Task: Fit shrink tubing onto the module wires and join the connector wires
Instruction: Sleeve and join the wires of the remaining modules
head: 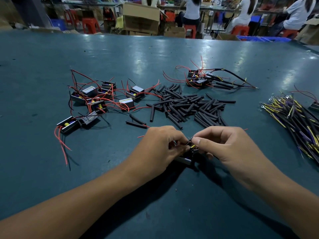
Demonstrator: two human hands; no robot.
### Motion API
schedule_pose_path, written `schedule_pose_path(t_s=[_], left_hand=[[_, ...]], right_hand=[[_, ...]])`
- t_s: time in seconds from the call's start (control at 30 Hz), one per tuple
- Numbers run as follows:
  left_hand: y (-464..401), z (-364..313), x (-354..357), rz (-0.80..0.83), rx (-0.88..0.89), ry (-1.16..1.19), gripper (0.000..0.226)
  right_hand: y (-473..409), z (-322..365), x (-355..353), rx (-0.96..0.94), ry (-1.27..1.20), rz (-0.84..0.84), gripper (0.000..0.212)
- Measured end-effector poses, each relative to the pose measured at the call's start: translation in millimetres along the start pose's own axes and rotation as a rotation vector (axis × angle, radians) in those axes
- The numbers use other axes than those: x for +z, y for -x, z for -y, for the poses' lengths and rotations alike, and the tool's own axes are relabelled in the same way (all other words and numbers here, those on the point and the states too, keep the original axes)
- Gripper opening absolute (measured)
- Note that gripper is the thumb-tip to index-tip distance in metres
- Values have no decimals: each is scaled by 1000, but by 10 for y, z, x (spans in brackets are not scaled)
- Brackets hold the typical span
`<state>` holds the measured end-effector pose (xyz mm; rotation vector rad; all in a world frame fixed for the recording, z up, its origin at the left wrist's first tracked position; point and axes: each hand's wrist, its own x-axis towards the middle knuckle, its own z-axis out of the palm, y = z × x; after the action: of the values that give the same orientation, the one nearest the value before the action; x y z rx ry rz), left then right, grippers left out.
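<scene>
Both hands met low at the table's [51,57] middle, fingers curled together over one module [184,159], most of it hidden beneath them. The left hand [162,149] gripped the module and its wires; the right hand [224,145] pinched thin wire ends and a yellow wire [193,146] just above it, the joint itself too small to make out. The tubing pile [186,106] lay beyond the hands, loose modules [96,99] far left, finished ones [198,80] behind the pile. The connector bundle [296,118] ran off the right edge. No readable writing showed anywhere.
</scene>
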<state>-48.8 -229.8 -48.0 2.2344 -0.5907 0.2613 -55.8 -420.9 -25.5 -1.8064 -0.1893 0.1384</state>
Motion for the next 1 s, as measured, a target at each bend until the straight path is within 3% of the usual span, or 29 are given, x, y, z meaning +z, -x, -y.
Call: schedule_pose_path(t_s=[0.47, 0.63, 0.77, 0.87, 1.0], left_hand=[[-4, 16, 36, -9, 45, -5, 7], [-38, 73, -94, 92, -7, 43, 13], [-72, 56, -208, -21, 47, 43, 9], [-92, 4, -200, 10, 155, -40, 8], [-102, 4, -213, 81, 167, -100, 13]], right_hand=[[-42, -68, 14, -81, 51, -60, 12], [-46, -105, 28, -113, 67, -51, 14], [-53, -112, 25, -191, 217, -42, 14], [-41, -100, 30, -274, 336, -24, 14], [-16, -72, 43, -338, 431, -17, 19]])
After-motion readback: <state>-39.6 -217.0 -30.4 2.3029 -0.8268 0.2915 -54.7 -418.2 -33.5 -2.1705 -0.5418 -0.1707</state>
